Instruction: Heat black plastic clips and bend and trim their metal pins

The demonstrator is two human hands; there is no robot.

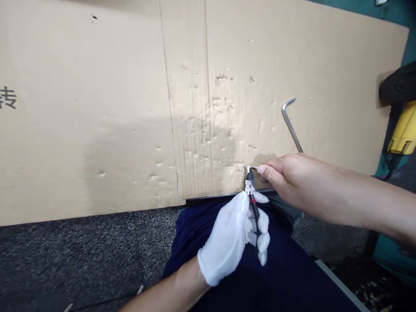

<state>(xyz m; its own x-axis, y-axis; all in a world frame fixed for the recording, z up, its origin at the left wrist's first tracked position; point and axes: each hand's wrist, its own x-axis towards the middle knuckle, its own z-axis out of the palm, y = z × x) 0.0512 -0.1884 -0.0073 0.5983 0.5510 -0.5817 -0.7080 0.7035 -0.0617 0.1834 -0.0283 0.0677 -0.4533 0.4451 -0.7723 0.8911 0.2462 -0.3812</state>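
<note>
My left hand (232,236), in a white glove, is closed around the dark handles of a pair of pliers (250,186). The plier jaws point away from me and meet a small metal piece (248,168) near the front edge of the cardboard. My right hand (289,177) is bare and pinches the right end of that small piece between thumb and finger. Just beyond the right hand lies a bent metal hex key (291,125), its lower end reaching the hand.
A large cardboard sheet (130,86) covers the work surface. At the right edge are a black round object (401,84) and a yellow tool or case (404,130). Below the sheet show dark blue clothing (276,273) and a speckled floor (81,260).
</note>
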